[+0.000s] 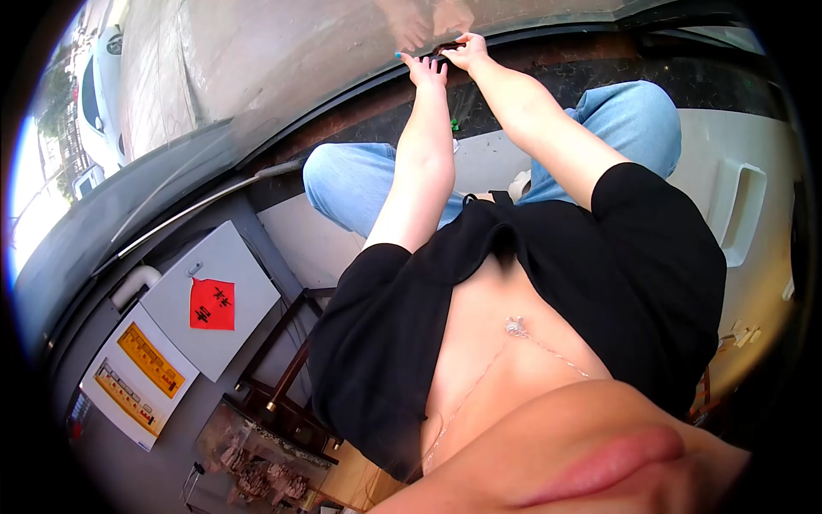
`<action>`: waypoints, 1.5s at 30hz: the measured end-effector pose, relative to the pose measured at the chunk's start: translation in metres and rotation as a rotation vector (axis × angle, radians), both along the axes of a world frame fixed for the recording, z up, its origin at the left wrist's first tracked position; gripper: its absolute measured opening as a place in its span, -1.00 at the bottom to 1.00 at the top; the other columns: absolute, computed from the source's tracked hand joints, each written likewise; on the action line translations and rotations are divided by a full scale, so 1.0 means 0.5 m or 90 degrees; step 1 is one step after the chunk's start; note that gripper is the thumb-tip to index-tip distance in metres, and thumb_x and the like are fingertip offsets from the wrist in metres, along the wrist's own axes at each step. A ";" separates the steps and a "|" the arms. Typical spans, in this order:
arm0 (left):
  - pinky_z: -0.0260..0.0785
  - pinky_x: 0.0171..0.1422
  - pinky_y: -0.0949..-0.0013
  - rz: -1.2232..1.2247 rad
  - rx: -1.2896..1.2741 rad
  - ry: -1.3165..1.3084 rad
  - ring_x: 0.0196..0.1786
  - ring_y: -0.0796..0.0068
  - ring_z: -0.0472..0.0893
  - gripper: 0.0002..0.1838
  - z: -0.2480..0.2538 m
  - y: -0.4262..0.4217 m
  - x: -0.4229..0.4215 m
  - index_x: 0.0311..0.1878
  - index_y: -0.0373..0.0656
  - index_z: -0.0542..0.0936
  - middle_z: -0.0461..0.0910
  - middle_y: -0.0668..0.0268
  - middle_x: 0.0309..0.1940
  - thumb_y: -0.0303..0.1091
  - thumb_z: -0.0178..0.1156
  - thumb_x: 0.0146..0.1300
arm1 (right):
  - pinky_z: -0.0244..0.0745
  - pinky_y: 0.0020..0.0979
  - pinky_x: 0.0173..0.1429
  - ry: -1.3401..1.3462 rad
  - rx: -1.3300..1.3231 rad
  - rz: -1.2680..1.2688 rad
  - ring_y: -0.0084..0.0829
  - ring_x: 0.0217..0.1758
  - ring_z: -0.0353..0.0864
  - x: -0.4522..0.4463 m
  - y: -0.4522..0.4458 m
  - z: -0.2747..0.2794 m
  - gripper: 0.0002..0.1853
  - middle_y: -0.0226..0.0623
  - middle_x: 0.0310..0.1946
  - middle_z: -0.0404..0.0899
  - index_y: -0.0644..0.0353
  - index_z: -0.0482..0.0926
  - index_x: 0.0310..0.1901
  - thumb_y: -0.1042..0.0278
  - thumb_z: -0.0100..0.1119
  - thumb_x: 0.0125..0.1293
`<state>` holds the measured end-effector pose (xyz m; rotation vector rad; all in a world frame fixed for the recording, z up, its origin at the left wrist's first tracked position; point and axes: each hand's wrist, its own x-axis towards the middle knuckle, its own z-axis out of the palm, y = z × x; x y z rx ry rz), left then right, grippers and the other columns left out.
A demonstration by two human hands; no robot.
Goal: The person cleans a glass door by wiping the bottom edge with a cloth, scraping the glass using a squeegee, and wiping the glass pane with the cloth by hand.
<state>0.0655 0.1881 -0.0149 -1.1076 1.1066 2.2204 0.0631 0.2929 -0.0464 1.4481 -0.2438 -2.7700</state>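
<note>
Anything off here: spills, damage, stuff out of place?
Minor: a small green scrap sits on the dark speckled strip between the knees, below the hands. Looks like stray litter. No spill or obvious damage visible. Detail at the glass's lower edge, by the hands, is too small to judge.

A small dark piece [449, 48] is lying at the black frame strip [338, 100], close to the glass; it is appearing slender, its exact shape too small to tell. The strip is running long and narrow beside the pane's edge, looking curved in this wide view. The large glass pane [291, 77] is standing closed over that stretch, staying see-through while catching pale, faint reflections near the dark piece.
</note>
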 end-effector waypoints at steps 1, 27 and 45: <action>-0.19 0.20 0.14 -0.012 -0.058 0.004 0.22 0.29 -0.06 -0.11 -0.005 -0.006 0.001 0.18 -0.01 -0.14 -0.10 0.31 0.18 0.36 -0.22 -0.13 | -0.19 -0.04 0.18 0.013 -0.047 0.025 -0.01 0.07 0.03 -0.010 -0.024 -0.009 -0.72 0.05 -0.12 0.20 0.34 0.17 -0.35 0.45 -0.20 -0.19; -0.18 0.19 0.06 -0.046 0.101 0.104 0.22 0.19 -0.09 -0.14 0.001 0.181 0.077 0.18 -0.01 -0.19 -0.13 0.24 0.19 0.29 -0.17 -0.09 | -0.28 -0.01 0.20 -0.007 0.217 -0.115 0.01 0.18 -0.16 0.108 0.345 0.000 -0.59 -0.12 -0.04 0.09 0.38 0.10 -0.23 0.53 -0.19 -0.26; -0.13 0.19 0.08 -0.143 0.222 0.062 0.21 0.20 -0.03 -0.40 -0.056 0.352 0.095 0.18 -0.11 -0.17 -0.04 0.23 0.15 -0.54 -0.30 0.02 | -0.29 -0.07 0.20 0.004 0.204 -0.199 -0.05 0.12 -0.03 0.143 0.386 0.034 -0.52 -0.13 -0.08 0.14 0.35 0.12 -0.19 0.50 -0.18 -0.32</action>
